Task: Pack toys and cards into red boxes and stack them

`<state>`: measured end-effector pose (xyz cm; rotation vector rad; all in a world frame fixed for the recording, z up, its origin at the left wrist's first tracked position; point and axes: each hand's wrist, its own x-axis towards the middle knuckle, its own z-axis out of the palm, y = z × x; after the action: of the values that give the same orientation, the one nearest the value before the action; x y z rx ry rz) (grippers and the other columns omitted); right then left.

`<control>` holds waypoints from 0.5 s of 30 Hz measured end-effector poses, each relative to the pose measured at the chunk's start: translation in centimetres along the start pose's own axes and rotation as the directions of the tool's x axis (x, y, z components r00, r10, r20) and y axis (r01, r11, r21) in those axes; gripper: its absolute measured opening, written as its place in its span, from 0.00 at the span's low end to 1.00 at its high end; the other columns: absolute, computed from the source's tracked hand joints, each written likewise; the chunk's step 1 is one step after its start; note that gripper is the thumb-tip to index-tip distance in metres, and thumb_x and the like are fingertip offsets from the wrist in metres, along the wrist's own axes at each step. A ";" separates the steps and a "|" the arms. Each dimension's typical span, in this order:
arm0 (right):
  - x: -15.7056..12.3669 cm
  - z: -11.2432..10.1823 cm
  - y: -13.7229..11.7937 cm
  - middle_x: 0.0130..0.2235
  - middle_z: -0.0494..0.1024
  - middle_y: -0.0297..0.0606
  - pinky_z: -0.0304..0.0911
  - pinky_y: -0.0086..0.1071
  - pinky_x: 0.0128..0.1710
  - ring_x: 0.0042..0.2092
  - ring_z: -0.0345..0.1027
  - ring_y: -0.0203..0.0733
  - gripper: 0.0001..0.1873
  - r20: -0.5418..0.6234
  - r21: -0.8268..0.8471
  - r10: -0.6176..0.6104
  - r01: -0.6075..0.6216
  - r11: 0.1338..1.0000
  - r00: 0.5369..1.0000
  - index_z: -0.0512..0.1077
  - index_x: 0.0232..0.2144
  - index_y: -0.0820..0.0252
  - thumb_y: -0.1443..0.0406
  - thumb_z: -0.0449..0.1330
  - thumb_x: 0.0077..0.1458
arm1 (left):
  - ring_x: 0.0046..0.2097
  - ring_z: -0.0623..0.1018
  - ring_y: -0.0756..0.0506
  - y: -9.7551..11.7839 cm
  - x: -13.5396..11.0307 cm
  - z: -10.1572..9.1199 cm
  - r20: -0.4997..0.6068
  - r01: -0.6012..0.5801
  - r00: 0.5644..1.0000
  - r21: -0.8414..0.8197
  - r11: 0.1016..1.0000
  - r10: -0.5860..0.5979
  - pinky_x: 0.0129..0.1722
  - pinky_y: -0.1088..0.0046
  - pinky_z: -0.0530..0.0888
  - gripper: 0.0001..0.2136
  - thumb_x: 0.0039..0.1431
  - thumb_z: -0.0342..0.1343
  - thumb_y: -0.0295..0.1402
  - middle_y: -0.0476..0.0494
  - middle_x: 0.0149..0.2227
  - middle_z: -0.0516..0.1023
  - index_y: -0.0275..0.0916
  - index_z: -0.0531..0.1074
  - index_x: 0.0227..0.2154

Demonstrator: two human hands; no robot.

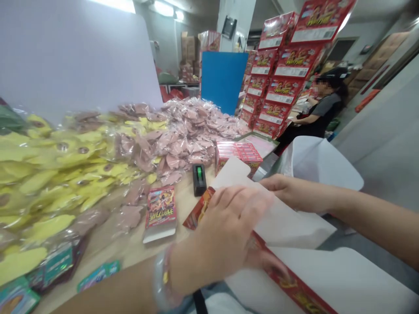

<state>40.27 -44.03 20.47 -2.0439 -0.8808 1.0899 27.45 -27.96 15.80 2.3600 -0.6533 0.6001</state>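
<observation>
A partly folded cardboard display box (pixel 294 222), white inside with red printed strips, lies in front of me with its flaps spread. My left hand (pixel 225 231), a beaded bracelet on its wrist, reaches across the box with its fingers curled over it; the hand is slightly blurred. At the box's far right side my right hand (pixel 278 187) grips the white board, its fingertips partly hidden behind the edge. Left of the box lie a small red printed carton (pixel 161 207) with a white open flap and a black device (pixel 199 179) with a green display.
Bagged pink pieces (pixel 190 131) and yellow pieces (pixel 65 174) are heaped across the table. A shrink-wrapped pack of small boxes (pixel 237 155) stands behind the box. Red cartons (pixel 281 74) are stacked high at the back. A person (pixel 324 109) sits at the right.
</observation>
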 end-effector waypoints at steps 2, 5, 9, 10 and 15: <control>-0.1 0.5 0.0 0.22 0.71 0.32 0.52 0.22 0.16 0.19 0.57 0.29 0.17 0.006 0.072 0.056 -0.056 0.996 0.998 0.74 0.30 0.63 0.54 0.57 0.48 | 0.49 0.66 0.39 0.5 0.5 0.8 0.026 0.083 0.996 0.044 0.996 -0.085 0.52 0.59 0.58 0.31 0.51 0.46 0.56 0.37 0.46 0.69 0.35 0.62 0.49; -0.3 1.4 0.5 0.23 0.71 0.32 0.53 0.22 0.17 0.19 0.58 0.28 0.15 -0.004 0.222 0.098 -0.095 0.970 0.995 0.73 0.27 0.63 0.56 0.60 0.45 | 0.46 0.66 0.39 0.3 1.6 1.7 -0.039 0.189 0.981 0.004 0.982 -0.189 0.48 0.60 0.62 0.32 0.49 0.44 0.59 0.37 0.43 0.69 0.34 0.63 0.45; -0.5 2.0 1.5 0.22 0.71 0.32 0.55 0.23 0.19 0.21 0.60 0.28 0.15 0.030 0.335 0.152 -0.153 0.930 0.988 0.72 0.26 0.64 0.56 0.63 0.43 | 0.42 0.68 0.42 -1.1 2.3 2.0 0.051 0.207 0.978 -0.069 0.976 -0.204 0.46 0.62 0.62 0.27 0.48 0.45 0.58 0.43 0.36 0.70 0.38 0.66 0.36; -0.4 2.0 1.7 0.22 0.71 0.32 0.54 0.22 0.19 0.21 0.60 0.28 0.16 0.041 0.328 0.160 -0.164 0.930 0.986 0.72 0.26 0.65 0.55 0.62 0.43 | 0.41 0.68 0.43 -1.4 2.2 2.0 0.090 0.217 0.974 -0.103 0.971 -0.208 0.46 0.63 0.61 0.26 0.48 0.47 0.58 0.45 0.35 0.70 0.38 0.67 0.35; 0.1 1.2 3.1 0.23 0.71 0.33 0.51 0.23 0.17 0.19 0.59 0.29 0.20 0.019 0.273 0.216 -0.213 0.938 0.976 0.71 0.30 0.65 0.52 0.59 0.46 | 0.39 0.67 0.46 -2.9 0.7 2.8 0.114 0.279 0.960 -0.301 0.912 -0.256 0.43 0.67 0.60 0.25 0.50 0.48 0.56 0.48 0.34 0.69 0.41 0.67 0.42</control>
<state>40.02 -45.46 17.45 -1.9401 -0.4755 1.2405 30.42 -27.97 12.95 2.1254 -0.4084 0.2659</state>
